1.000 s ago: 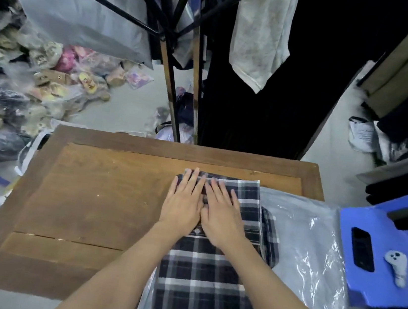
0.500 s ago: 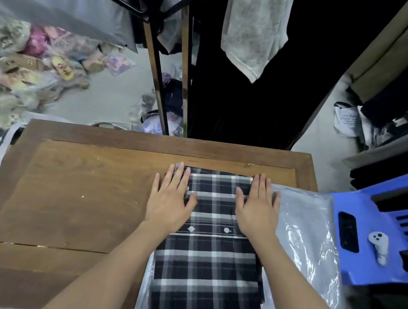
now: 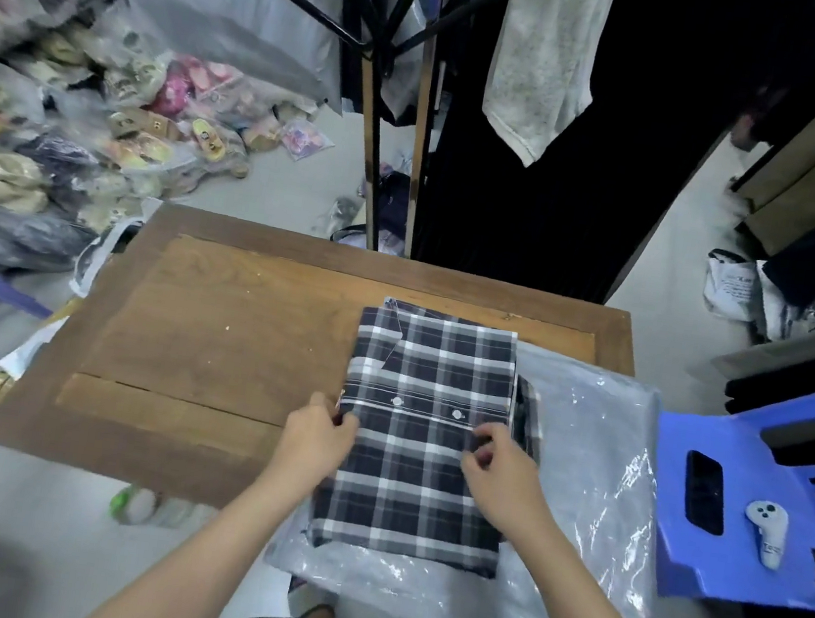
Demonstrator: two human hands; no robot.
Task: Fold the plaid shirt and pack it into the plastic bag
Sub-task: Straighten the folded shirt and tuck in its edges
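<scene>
The plaid shirt [image 3: 424, 425], dark with white checks, lies folded into a long rectangle on the right half of the wooden table [image 3: 215, 335]. Its near end rests on a clear plastic bag [image 3: 581, 466] that spreads to the right and over the table's near edge. My left hand [image 3: 321, 440] pinches the shirt's left edge at mid-length, just below the button strip. My right hand [image 3: 498, 468] pinches the fabric near the right edge at the same height. Both hands' fingers are curled onto the cloth.
A blue plastic stool [image 3: 758, 505] with a white controller [image 3: 766, 530] stands right of the table. Black rack poles [image 3: 384, 114] and hanging clothes [image 3: 542, 57] rise behind the table. Bagged slippers [image 3: 81, 136] pile up on the floor at left. A bottle [image 3: 136, 506] lies below the table's near edge.
My hands slid from flat on the shirt's far half back toward me to its mid-length, and their fingers closed on its side edges. The camera view shifted.
</scene>
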